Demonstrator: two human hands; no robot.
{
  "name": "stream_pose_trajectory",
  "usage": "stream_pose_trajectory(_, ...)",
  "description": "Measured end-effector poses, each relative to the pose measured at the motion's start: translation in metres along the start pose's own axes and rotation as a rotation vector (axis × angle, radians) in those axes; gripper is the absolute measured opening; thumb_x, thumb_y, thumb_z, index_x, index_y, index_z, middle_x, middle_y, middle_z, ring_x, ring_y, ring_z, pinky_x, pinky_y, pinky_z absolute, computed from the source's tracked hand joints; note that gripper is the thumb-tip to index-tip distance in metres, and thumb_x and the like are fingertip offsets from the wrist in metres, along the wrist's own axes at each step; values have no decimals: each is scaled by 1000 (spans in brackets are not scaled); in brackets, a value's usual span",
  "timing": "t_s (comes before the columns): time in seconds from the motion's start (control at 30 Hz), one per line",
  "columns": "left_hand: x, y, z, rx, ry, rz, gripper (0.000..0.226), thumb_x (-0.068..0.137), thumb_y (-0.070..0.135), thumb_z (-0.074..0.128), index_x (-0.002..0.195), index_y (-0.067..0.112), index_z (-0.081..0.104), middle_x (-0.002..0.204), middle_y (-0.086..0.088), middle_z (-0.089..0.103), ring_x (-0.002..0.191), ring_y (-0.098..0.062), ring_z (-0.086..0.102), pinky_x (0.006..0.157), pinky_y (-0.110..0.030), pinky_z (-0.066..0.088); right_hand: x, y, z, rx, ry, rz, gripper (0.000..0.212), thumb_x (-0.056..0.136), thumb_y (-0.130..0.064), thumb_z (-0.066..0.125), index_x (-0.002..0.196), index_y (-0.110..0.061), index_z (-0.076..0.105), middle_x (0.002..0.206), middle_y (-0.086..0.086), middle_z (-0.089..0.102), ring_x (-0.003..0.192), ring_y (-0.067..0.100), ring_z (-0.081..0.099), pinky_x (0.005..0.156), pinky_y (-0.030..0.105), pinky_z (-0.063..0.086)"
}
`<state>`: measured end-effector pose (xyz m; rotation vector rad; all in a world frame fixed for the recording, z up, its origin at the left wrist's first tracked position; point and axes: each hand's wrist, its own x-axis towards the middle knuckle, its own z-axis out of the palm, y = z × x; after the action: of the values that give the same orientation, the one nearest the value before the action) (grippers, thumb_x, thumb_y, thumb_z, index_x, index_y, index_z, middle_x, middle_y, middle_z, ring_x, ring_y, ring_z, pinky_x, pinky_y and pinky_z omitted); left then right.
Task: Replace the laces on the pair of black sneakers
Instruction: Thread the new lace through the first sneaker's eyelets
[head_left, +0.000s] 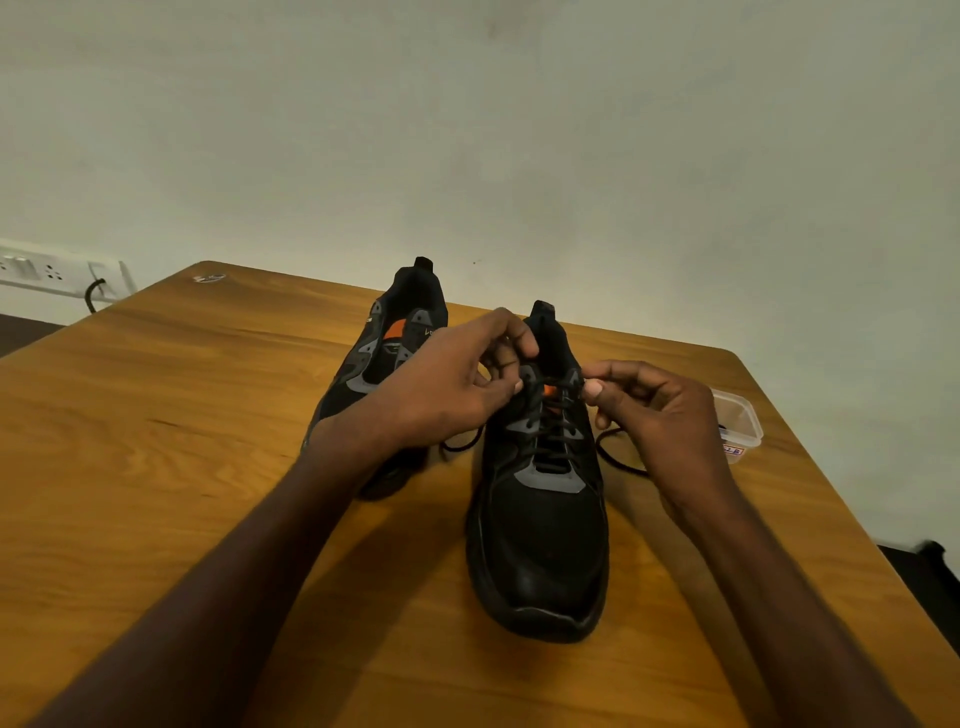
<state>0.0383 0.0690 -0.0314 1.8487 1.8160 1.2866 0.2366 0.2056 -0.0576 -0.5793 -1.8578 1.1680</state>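
Two black sneakers stand on a wooden table. The nearer sneaker points its toe at me and carries a black lace crossed through its eyelets. My left hand pinches the lace at the top left eyelets, beside the tongue. My right hand pinches the lace at the top right eyelet. Loose lace ends trail onto the table on both sides. The second sneaker, with grey and orange patches, stands behind my left hand and shows no lace.
A small clear plastic tub with a label sits at the table's right edge, behind my right hand. A wall socket strip with a black cable is at the far left. The pale wall runs just behind the table.
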Motion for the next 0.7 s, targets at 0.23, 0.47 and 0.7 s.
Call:
stream_pose_trajectory(0.23,0,-3,0,37,-5,-95,21,95,7,72,110,19,65,96,3,67,80,-6,63,74,-18,53,-3,2,4,-75,19,21,14,94,-14,73,106,-19,79,88,3,78,70,24,70,70,43,61)
stream_pose_trajectory(0.47,0,-6,-5,166,72,-99,19,93,9,70,93,27,74,95,10,73,90,-5,67,89,-30,56,-1,3,-2,-245,93,-55,15,97,-14,69,105,-22,79,83,-10,75,71,6,66,66,14,53)
stream_pose_trajectory(0.7,1,-5,4,122,66,-67,5,96,26,73,93,24,71,83,9,68,77,-4,64,69,-17,51,-1,-6,-11,-150,-55,10,9,92,-22,74,96,-18,80,77,0,74,63,8,62,64,19,55)
